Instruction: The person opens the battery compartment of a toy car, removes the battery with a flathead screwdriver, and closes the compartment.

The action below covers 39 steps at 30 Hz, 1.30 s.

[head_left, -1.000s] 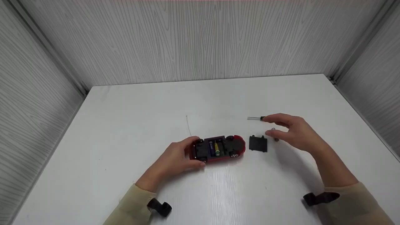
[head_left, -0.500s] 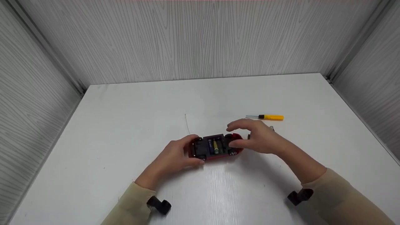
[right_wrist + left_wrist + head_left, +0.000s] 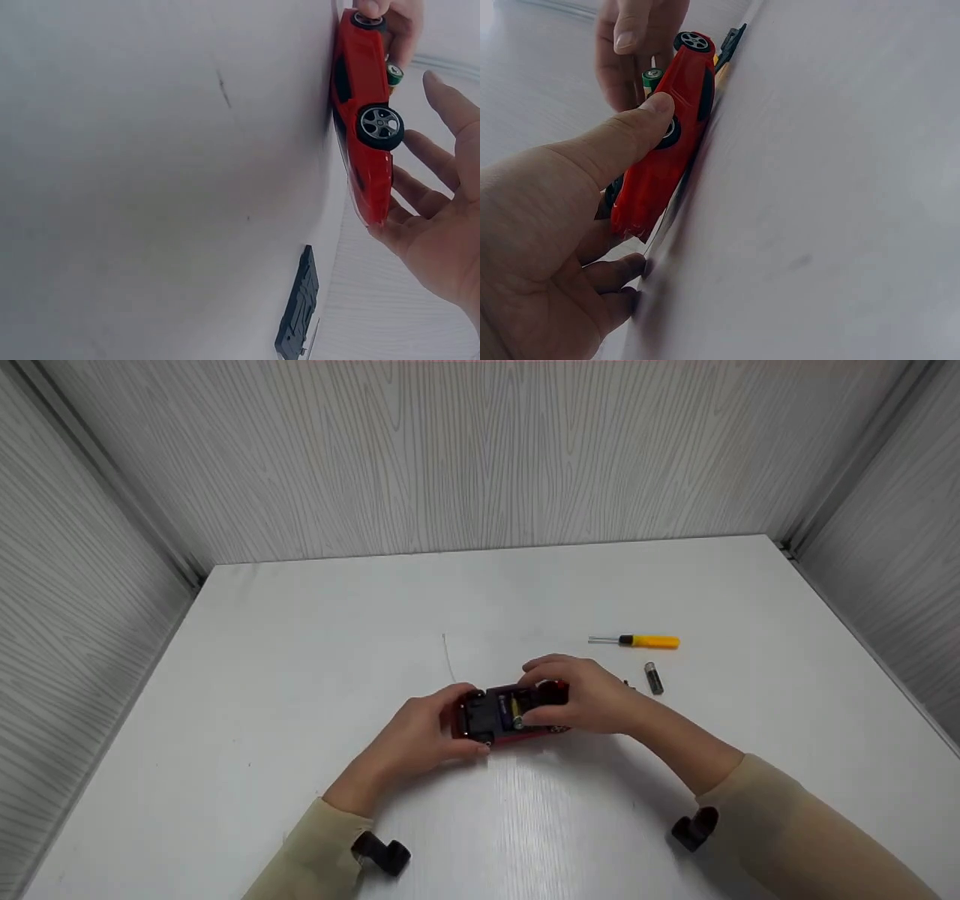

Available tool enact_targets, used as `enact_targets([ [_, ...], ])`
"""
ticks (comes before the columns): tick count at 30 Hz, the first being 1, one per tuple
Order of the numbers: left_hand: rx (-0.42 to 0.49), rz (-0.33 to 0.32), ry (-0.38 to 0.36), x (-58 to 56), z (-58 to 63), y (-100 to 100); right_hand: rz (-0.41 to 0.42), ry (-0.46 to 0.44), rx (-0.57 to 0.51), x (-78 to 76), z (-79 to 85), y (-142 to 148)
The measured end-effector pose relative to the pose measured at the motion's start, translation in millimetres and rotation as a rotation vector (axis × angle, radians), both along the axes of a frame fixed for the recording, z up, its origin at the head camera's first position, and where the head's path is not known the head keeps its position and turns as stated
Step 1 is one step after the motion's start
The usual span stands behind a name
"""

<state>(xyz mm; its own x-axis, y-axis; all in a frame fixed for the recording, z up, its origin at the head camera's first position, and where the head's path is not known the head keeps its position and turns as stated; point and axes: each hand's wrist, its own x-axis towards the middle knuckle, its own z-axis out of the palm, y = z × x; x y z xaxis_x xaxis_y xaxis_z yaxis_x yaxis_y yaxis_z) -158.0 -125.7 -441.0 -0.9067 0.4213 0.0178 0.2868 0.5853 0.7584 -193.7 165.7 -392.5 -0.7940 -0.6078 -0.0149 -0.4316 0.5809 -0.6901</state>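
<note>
A red toy car [image 3: 484,716] lies upside down on the table with its black underside and battery compartment uncovered. My left hand [image 3: 420,735] grips one end, the thumb on its side by a wheel, as the left wrist view shows. Two batteries lie in the compartment: a dark one, and a green and yellow battery [image 3: 517,712] whose end sticks up in the right wrist view. Over the other end of the car is my right hand [image 3: 581,697], thumb near the yellow battery and a little apart from it. In the right wrist view its fingers spread behind the car [image 3: 367,120].
A yellow-handled screwdriver [image 3: 651,642] lies behind and to the right. Nearer stands a loose dark battery [image 3: 654,679] on its side. The black battery cover [image 3: 300,307] lies beyond the car's end, mostly hidden under my right arm in the head view. A thin pale wire [image 3: 448,656] extends behind the car.
My right hand has moved left, from beside the screwdriver and loose battery to over the car's compartment. The left hand keeps its grip, and the car stays in place.
</note>
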Motion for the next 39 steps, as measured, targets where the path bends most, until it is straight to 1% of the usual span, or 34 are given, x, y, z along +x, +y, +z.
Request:
enact_targets([
  [5, -0.007, 0.004, 0.003, -0.7, -1.2, 0, 0.030, 0.025, 0.034, -0.9, -5.3, -4],
  [11, 0.004, 0.004, -0.006, -0.6, -1.0, 1, 0.038, 0.044, 0.100, -0.8, -9.9, -6],
  [16, 0.007, 0.007, -0.014, 0.2, 0.0, 0, 0.046, 0.057, 0.129, 0.2, -10.4, -7],
  [26, 0.005, 0.005, 0.006, -0.3, -0.2, -1, 0.057, 0.063, 0.136, -0.4, -7.1, -11],
  [32, -0.008, 0.011, 0.001, 0.6, 0.1, -1, 0.085, 0.082, 0.110, -3.7, -9.1, -14],
  [39, -0.001, 0.001, 0.001, 0.7, 0.0, -1, 0.099, 0.065, 0.095, -5.3, -10.1, -15],
])
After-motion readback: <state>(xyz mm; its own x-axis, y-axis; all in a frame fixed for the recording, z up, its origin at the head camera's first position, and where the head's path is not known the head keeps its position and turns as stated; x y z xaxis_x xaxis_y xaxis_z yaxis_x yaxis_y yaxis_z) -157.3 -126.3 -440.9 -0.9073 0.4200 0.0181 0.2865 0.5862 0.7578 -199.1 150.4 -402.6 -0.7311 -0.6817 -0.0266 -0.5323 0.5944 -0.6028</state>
